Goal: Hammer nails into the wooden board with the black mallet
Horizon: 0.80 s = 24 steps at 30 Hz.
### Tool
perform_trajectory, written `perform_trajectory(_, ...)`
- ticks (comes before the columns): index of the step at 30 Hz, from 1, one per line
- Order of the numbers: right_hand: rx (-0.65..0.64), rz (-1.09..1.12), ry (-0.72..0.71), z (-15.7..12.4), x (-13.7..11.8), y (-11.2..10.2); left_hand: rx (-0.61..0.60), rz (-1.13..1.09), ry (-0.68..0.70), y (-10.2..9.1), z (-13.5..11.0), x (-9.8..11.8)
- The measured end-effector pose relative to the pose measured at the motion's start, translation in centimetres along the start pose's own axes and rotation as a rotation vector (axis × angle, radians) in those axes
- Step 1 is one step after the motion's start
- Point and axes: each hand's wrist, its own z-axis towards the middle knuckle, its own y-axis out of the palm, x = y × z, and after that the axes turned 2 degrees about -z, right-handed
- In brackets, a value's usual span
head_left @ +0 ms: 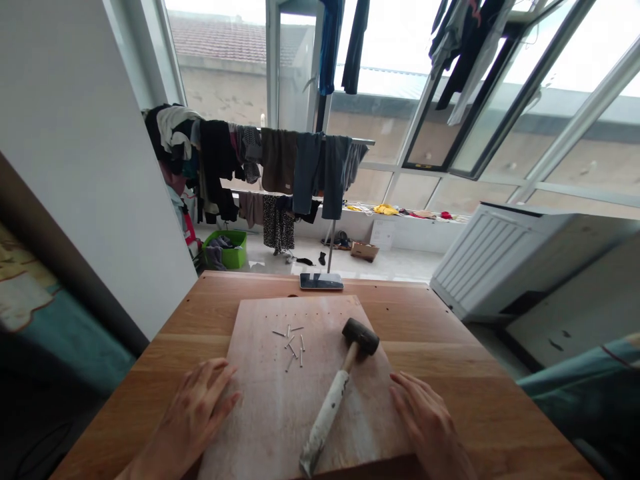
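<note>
A pale wooden board [270, 413] lies flat on the brown table, with rows of small holes near its far edge. Several loose nails [292, 345] are scattered on its upper left part. To the right of them rests a mallet with a black head [360, 335] and a worn, white-coated handle [325, 417] pointing toward me. My left hand [197, 407] lies at the board's left edge, fingers stretched out, holding nothing. At the right edge my right hand [425, 413] rests with its fingers extended and nothing in it.
A phone [321, 281] lies at the far edge of the wooden table [480, 400]. Beyond stand a drying rack with clothes [280, 160], a green basket [240, 255] and a small cardboard box [365, 251]. A white ribbed cabinet [480, 260] is at the right, a white wall [95, 167] at the left.
</note>
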Motion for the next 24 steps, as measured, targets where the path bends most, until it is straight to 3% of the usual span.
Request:
perform_trajectory(4,-0.016,0.132,0.042,0.2,-2.9,0.5,-0.067,0.016,0.153,2.5,5.5,2.3)
perform_trajectory(7,-0.118,0.154,0.041,1.3,-5.7,0.9,-0.193,-0.035,0.184,5.2,9.6,4.8)
perform_trajectory(10,-0.247,0.138,0.042,2.6,-7.5,1.0,-0.293,-0.132,0.286,6.9,11.9,7.2)
perform_trajectory(15,-0.38,-0.002,0.044,3.8,-8.5,1.3,-0.25,-0.24,0.457,6.7,11.6,8.8)
perform_trajectory(24,-0.414,-0.104,0.171,3.7,-9.5,1.4,-0.143,0.001,0.324,4.2,7.1,4.0)
